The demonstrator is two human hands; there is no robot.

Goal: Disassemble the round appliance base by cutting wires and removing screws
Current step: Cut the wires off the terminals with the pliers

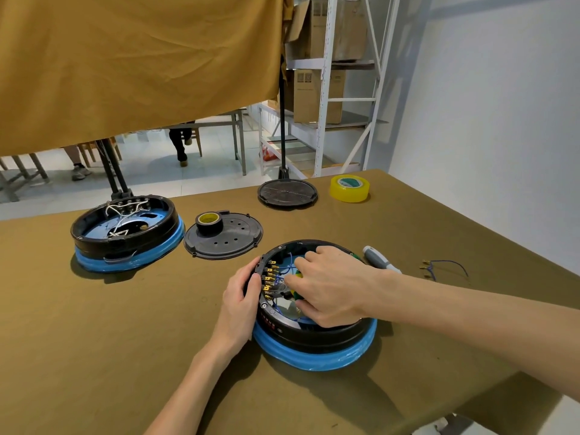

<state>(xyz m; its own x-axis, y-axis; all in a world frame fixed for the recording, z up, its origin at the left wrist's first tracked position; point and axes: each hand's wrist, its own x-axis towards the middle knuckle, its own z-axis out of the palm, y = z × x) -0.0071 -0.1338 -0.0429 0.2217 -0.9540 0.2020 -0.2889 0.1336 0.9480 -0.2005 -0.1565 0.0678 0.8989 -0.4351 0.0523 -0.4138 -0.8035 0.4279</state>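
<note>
The round appliance base (314, 339), black with a blue wrapped rim, lies open side up on the olive table near me. Inside it, a row of brass terminals (270, 276) with thin blue wires (284, 271) runs along the left wall. My left hand (241, 299) grips the left rim of the base. My right hand (329, 287) reaches into the base and holds a small cutting tool with yellow-green handles (296, 276). Its dark tip sits by the wires near the terminals. My right hand hides most of the tool and much of the interior.
A grey screwdriver (381, 260) and a loose blue wire piece (445, 268) lie right of the base. A second open base (125, 230) sits far left. A black cover plate (232, 243) carries a tape roll (209, 221). A yellow tape roll (349, 188) and a stand foot (287, 193) lie behind.
</note>
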